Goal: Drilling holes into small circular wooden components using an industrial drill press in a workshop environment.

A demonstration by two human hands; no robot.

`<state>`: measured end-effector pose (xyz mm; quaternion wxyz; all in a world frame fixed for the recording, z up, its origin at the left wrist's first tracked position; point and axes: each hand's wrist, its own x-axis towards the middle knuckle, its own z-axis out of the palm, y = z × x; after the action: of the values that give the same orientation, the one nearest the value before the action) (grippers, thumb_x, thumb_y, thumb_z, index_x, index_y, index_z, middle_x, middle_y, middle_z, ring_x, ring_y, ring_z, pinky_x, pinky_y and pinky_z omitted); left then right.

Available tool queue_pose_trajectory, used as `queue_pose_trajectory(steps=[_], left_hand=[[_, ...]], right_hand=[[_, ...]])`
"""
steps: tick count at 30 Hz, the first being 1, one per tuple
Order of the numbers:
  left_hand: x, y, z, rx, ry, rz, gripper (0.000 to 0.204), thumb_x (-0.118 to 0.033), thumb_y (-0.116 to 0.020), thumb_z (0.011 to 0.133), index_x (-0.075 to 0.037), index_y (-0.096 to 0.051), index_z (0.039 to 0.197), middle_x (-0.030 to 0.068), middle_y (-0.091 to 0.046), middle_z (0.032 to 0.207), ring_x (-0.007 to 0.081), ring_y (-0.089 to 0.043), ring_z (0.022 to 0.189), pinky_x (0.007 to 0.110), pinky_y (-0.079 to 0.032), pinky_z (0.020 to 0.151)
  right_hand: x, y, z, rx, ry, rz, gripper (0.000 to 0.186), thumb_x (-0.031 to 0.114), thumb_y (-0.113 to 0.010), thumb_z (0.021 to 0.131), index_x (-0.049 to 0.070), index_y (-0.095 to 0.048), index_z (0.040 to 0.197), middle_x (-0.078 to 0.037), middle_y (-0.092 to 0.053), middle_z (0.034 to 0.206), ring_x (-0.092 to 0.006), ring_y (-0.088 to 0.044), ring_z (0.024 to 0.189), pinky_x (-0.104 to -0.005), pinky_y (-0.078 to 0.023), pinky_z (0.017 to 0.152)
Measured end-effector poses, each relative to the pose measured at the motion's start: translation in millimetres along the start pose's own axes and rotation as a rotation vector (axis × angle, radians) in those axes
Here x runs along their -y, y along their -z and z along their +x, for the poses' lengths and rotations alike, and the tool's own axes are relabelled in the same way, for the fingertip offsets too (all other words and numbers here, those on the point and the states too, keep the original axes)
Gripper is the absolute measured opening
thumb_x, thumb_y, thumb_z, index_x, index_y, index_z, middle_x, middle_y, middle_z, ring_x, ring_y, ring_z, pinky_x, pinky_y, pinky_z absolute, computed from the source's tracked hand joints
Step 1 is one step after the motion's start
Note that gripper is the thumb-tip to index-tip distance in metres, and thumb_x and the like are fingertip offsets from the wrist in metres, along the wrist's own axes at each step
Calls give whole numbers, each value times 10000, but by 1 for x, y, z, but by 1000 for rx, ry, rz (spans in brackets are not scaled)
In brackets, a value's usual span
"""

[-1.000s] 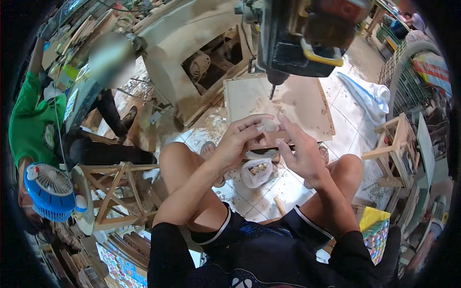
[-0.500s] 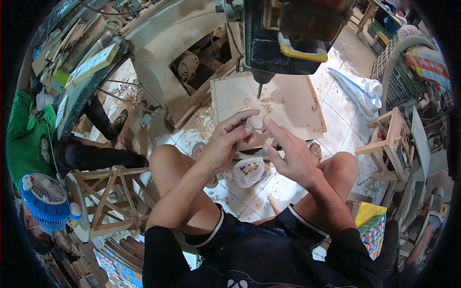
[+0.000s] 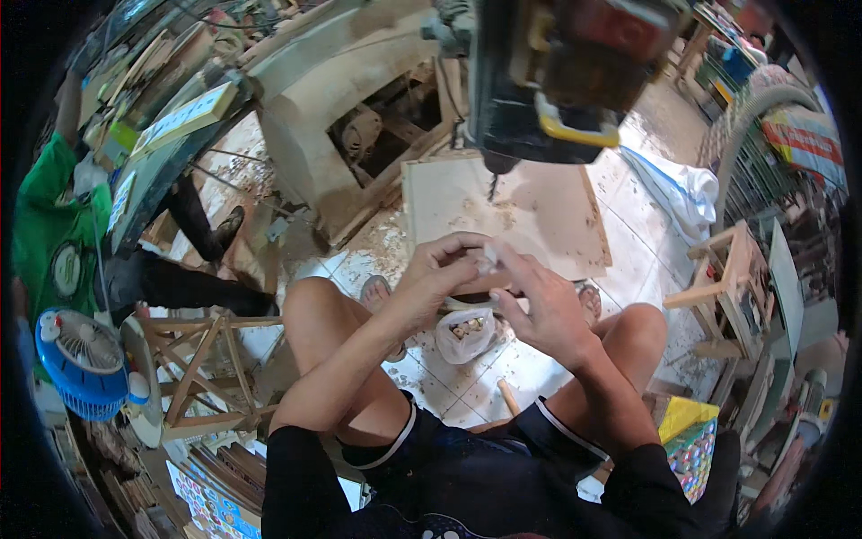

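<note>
I sit with bare knees apart under a drill press. My left hand (image 3: 437, 277) and my right hand (image 3: 536, 305) meet in front of me, fingers pinched together on a small pale piece (image 3: 488, 260) between them. The piece is mostly hidden by my fingers. Just beyond my hands lies the drill's wooden work board (image 3: 548, 211), dusted with sawdust, with the drill bit (image 3: 491, 189) pointing down above it. Below my hands, on the tiled floor between my legs, sits a clear plastic bag (image 3: 466, 334) holding several small wooden parts.
The dark drill head (image 3: 557, 76) with a yellow band hangs overhead. A person in green (image 3: 54, 234) stands at left by a blue fan (image 3: 81, 364). A wooden stool frame (image 3: 211, 368) stands beside my left knee, a small wooden stool (image 3: 727, 287) at right.
My head has shifted, so the scene slid in view. My hands stay together on the small piece, now lower below the drill bit.
</note>
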<state>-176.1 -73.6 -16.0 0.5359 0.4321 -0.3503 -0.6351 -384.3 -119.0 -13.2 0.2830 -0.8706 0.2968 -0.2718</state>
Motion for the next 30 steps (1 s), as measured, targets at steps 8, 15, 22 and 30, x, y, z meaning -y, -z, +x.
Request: queue_pose_trajectory(steps=[8, 15, 22, 30], left_hand=[[4, 18, 12, -129, -151, 162, 388, -76, -634, 929, 31, -650, 1302, 84, -698, 1134, 139, -648, 1007, 294, -519, 915], [-21, 41, 11, -331, -331, 63, 400, -152, -532, 997, 35, -625, 1338, 103, -703, 1060, 147, -591, 870, 304, -533, 763], [-23, 42, 2, -289, -275, 89, 307, -180, -640, 1003, 13, -627, 1240, 109, -734, 1096, 113, -607, 872, 271, -480, 819], [-17, 49, 2, -247, -315, 123, 250, -64, -697, 934, -4, -634, 1168, 116, -704, 1178, 140, -645, 1013, 304, -511, 934]], right_hand=[[-12, 0, 3, -161, -81, 44, 470, 70, -693, 921, 38, -595, 1380, -195, -688, 1142, -326, -696, 962, -387, -568, 818], [-22, 9, 2, -199, -135, 26, 293, 65, -672, 949, 8, -672, 1236, -215, -666, 1209, -337, -671, 1102, -389, -528, 944], [-31, 25, -3, -217, -143, 38, 300, 56, -649, 959, -32, -650, 1246, -208, -652, 1236, -329, -664, 1113, -384, -514, 972], [-40, 49, -14, -310, -209, 131, 324, 71, -660, 960, -19, -643, 1271, -188, -639, 1233, -305, -667, 1109, -381, -538, 937]])
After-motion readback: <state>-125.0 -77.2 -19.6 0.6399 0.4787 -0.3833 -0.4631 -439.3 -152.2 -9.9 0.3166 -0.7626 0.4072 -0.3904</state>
